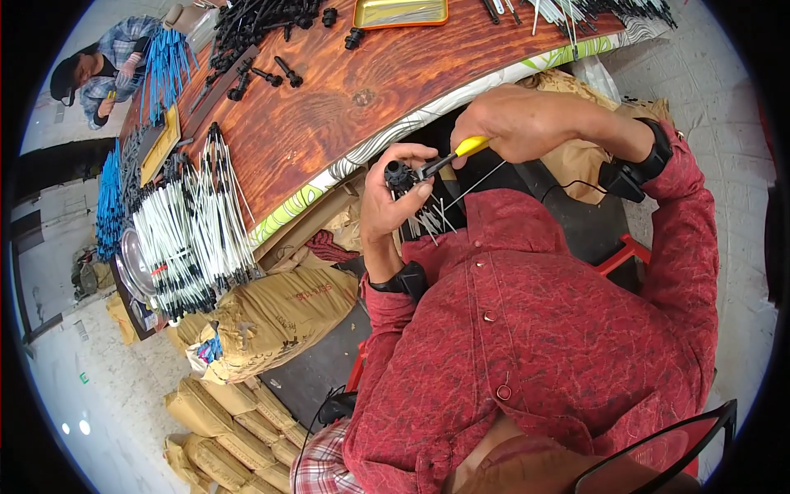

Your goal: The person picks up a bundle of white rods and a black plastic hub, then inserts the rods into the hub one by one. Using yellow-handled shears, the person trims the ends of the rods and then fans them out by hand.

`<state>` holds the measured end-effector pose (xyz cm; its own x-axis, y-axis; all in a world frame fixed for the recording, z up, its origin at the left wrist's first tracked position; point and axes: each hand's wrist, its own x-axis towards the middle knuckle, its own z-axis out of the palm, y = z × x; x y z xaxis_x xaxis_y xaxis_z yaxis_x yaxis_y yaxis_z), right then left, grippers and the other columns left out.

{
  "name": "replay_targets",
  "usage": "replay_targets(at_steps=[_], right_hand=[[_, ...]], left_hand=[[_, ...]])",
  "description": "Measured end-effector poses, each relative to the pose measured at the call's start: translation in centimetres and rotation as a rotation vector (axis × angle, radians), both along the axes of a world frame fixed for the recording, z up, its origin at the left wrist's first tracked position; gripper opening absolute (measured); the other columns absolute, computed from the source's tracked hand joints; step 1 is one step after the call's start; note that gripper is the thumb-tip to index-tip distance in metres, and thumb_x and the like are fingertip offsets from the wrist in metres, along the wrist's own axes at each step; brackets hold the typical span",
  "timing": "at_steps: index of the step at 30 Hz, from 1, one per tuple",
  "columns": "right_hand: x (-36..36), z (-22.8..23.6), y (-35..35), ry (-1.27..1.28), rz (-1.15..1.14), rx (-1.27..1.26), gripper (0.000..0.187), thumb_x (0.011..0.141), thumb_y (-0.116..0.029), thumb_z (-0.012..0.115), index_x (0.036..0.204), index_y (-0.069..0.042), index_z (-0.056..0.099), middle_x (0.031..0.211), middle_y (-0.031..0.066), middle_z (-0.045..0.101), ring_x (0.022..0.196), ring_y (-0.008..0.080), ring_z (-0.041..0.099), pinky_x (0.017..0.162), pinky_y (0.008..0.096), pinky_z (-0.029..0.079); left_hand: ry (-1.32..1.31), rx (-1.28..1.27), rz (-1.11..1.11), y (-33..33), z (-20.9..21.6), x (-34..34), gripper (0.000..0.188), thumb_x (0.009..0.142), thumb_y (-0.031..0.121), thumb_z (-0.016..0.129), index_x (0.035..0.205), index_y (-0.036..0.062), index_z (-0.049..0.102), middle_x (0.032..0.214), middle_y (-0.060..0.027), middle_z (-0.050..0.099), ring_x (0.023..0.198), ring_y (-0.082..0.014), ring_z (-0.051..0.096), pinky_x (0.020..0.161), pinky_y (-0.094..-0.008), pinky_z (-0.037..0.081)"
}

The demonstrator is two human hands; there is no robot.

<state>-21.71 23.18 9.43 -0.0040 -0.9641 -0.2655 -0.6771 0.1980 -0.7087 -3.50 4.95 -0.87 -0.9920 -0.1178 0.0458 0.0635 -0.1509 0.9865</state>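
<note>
My left hand (387,198) grips a small black round plastic fitting (399,174) with a bundle of thin white tubes (432,218) hanging from it, just below the table edge. My right hand (522,123) holds a tool with a yellow handle (471,146); its dark metal tip touches the black fitting. Both wrists wear black bands, and my sleeves are red.
A brown wooden table (329,115) carries loose black fittings (255,29), a yellow tray (401,12) and bundles of white tubes with black ends (193,230). Blue tube bundles (109,206) lie at the left. Tan sacks (280,305) sit beneath. Another person (103,70) works at the far corner.
</note>
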Motion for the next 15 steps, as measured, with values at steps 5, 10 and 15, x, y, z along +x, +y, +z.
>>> replay_targets(at_steps=[5, 10, 15], right_hand=[[0.68, 0.45, 0.12, 0.151, 0.006, 0.004, 0.029, 0.076, 0.004, 0.060, 0.103, -0.005, 0.070, 0.095, 0.0160, 0.069, 0.095, 0.0380, 0.065, 0.082, 0.0463, 0.050], [0.56, -0.09, 0.60, 0.060, 0.064, 0.002, 0.021, 0.087, -0.005, 0.062, 0.108, -0.006, 0.064, 0.101, 0.0158, 0.065, 0.101, 0.0372, 0.063, 0.084, 0.0466, 0.048], [0.48, 0.35, 0.65, -0.035, 0.147, 0.075, 0.018, 0.096, -0.014, 0.060, 0.112, -0.007, 0.056, 0.101, 0.0152, 0.060, 0.101, 0.0373, 0.061, 0.083, 0.0472, 0.047]], left_hand=[[0.038, -0.053, 0.010, -0.30, -0.49, -0.03, 0.044, 0.079, 0.015, 0.075, 0.119, -0.0019, 0.063, 0.091, -0.0043, 0.064, 0.083, -0.0102, 0.060, 0.075, -0.0246, 0.047], [0.040, -0.071, 0.017, -0.23, -0.54, 0.00, 0.043, 0.079, 0.013, 0.075, 0.118, -0.0015, 0.063, 0.092, -0.0042, 0.065, 0.085, -0.0104, 0.061, 0.077, -0.0249, 0.048], [0.034, -0.053, 0.014, 0.05, -0.28, -0.02, 0.043, 0.079, 0.010, 0.075, 0.119, -0.0011, 0.062, 0.093, -0.0031, 0.064, 0.085, -0.0100, 0.060, 0.078, -0.0250, 0.048]])
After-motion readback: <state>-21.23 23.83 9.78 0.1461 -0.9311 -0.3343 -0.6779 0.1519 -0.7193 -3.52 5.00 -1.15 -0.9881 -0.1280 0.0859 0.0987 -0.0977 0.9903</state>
